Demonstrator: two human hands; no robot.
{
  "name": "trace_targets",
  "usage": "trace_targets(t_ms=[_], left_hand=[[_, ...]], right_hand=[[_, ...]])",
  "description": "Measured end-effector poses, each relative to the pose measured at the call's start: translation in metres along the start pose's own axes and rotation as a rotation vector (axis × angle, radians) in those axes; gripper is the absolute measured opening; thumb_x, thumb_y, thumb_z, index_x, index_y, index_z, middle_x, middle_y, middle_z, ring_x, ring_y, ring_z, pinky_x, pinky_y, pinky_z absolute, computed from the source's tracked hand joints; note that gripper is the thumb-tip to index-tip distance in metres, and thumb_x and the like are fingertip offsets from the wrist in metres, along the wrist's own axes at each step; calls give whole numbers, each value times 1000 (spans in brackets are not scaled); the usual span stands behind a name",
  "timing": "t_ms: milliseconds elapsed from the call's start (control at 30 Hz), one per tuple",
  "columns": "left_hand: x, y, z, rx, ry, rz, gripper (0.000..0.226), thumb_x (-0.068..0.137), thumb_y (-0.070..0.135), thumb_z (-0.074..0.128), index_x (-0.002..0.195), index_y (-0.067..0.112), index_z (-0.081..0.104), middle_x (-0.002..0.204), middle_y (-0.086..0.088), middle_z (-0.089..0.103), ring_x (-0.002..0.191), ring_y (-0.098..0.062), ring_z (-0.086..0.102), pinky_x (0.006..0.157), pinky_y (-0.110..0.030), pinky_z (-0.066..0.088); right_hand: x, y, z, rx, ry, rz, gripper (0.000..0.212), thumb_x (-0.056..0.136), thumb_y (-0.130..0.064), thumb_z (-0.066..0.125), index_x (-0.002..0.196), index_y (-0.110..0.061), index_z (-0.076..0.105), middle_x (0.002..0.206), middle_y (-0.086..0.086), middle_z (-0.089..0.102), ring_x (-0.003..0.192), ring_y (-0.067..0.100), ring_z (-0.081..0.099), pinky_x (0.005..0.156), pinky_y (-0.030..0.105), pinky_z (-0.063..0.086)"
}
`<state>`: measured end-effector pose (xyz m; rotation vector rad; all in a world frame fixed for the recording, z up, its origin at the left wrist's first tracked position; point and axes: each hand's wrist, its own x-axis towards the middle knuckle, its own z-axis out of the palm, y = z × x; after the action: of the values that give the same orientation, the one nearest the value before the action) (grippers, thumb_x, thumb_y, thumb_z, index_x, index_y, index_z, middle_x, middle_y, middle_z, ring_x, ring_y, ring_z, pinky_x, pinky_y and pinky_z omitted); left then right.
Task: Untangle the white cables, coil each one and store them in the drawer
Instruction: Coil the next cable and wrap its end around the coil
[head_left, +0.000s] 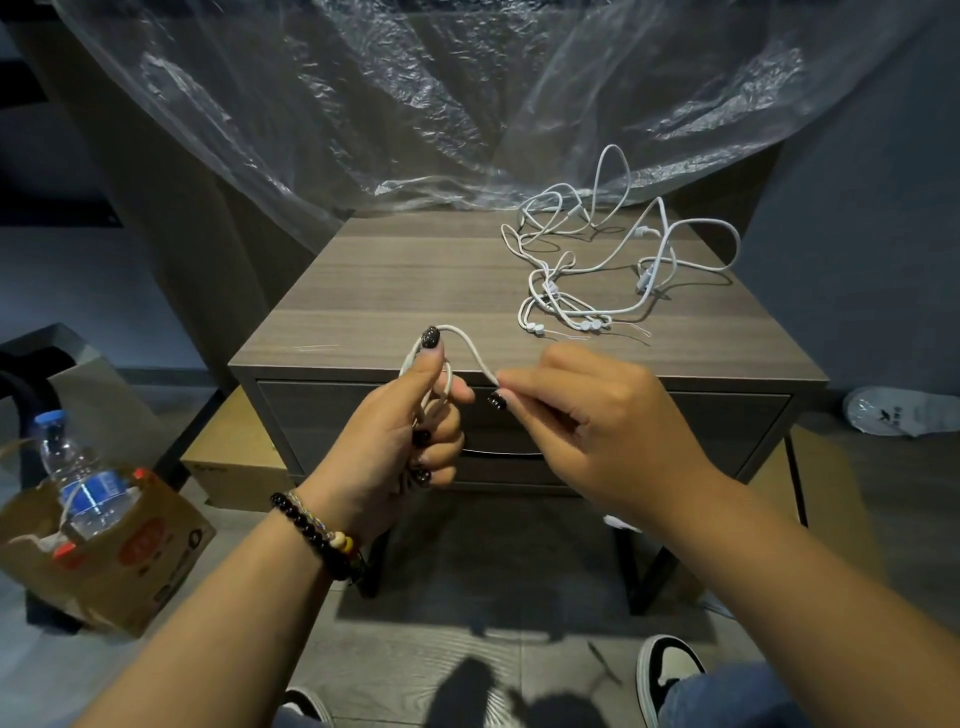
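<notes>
On the worktop (415, 280) the tangle (597, 260) waits; your left hand (410, 441) grips the coil (436, 374), your right hand (582, 415) pinches its end to wind.

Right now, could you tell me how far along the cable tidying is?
One cable is separated and partly coiled: the left hand grips its loops while the right hand pinches the free end. The tangle on the nightstand remains. The drawer is closed; nothing visibly stored.

No legible text is being shown. Printing is being carried by the bottle's blue label (96, 493), the brown paper bag (140, 561) and the white packet (893, 413), but it is too blurred to be read.
</notes>
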<state>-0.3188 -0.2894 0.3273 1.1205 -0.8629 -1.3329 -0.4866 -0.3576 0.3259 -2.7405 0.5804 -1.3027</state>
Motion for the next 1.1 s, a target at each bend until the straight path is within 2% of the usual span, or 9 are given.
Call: trace_targets(t_ms=[133, 267, 433, 567, 700, 933, 1100], left_hand=[[2, 0, -2, -87, -30, -9, 58, 81, 63, 36, 79, 10, 57, 54, 0, 22, 36, -8, 21, 45, -22, 14], [3, 1, -3, -152, -19, -21, 80, 85, 66, 23, 100, 0, 65, 50, 0, 27, 36, -8, 24, 44, -20, 16], [2, 2, -3, -161, -40, -2, 74, 85, 59, 30, 105, -2, 65, 50, 2, 27, 37, -6, 25, 44, -22, 16], [2, 2, -3, -137, -53, 14, 66, 83, 59, 33, 91, 3, 68, 52, 2, 27, 38, -7, 23, 48, -26, 12], [2, 2, -4, -111, -50, 21, 63, 86, 61, 31, 80, 10, 68, 52, 2, 27, 40, -8, 25, 45, -23, 19], [2, 2, 1, -143, 30, 50, 65, 93, 60, 24, 83, 7, 61, 53, 2, 30, 41, -8, 27, 41, -20, 27], [2, 1, 6, -152, 127, 64, 65, 95, 61, 24, 70, 11, 58, 65, -4, 29, 37, -7, 28, 35, -17, 29]], right_hand=[[-2, -9, 4, -35, -71, -42, 22, 95, -24, 54, 96, -13, 72, 74, 1, 57, 59, 23, 54, 48, 40, 48], [-3, -15, 8, 29, -152, -10, 21, 93, -25, 54, 95, -15, 72, 77, -1, 59, 65, 19, 55, 53, 40, 49], [-2, -18, 7, 87, -174, 59, 24, 92, -28, 52, 95, -16, 73, 76, -3, 61, 67, 17, 57, 57, 41, 50], [-3, -16, 7, 109, -213, 118, 25, 91, -32, 52, 95, -19, 73, 76, -6, 60, 68, 15, 56, 58, 43, 50], [-3, -17, 7, 116, -230, 136, 23, 91, -31, 55, 96, -20, 74, 77, -7, 59, 68, 15, 56, 58, 43, 50], [-1, -20, 7, 154, -236, 178, 28, 91, -34, 51, 97, -20, 74, 76, -7, 61, 70, 13, 57, 60, 43, 50], [1, -27, 8, 232, -282, 241, 30, 91, -35, 49, 104, -22, 73, 80, -9, 61, 74, 12, 57, 65, 42, 50]])
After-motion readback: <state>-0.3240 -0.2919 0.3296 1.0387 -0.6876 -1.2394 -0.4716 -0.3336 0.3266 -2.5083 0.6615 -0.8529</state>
